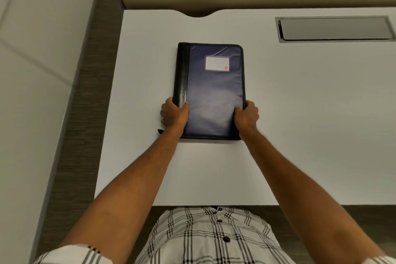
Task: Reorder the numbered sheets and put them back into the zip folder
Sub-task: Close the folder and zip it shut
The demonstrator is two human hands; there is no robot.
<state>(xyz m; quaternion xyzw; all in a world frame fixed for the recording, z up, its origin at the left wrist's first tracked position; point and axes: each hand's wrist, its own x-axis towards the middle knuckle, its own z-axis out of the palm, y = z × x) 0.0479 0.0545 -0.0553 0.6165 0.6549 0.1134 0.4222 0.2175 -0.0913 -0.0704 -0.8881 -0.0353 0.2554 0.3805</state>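
Head view: a closed zip folder (211, 90), dark blue with a black spine strip along its left side, flat on the white surface (300, 113), roughly midway between near and far edges and closer to the left edge than the right. Long axis running from near edge to far edge. White label card (217, 63) with a small red mark, on the upper half of the cover. Zipper closed along the visible near edge; a dark zipper pull tab (160, 131) poking out at the folder's near left corner, beside the left wrist.

Left hand (174, 113) gripping the folder's left edge near its near corner, thumb on top of the black spine, fingers curled around the side. Right hand (246, 116) gripping the right edge at about the same height, thumb on the blue cover, fingers wrapped around the side. Both grips closed on the folder; both forearms stretched out across the near part of the surface.

No sheets visible outside the folder.

Toward the far right corner, a recessed grey cable hatch (334, 28). At the far edge, a curved notch (198, 14). Below the near edge, a checked shirt (210, 238) with dark buttons.
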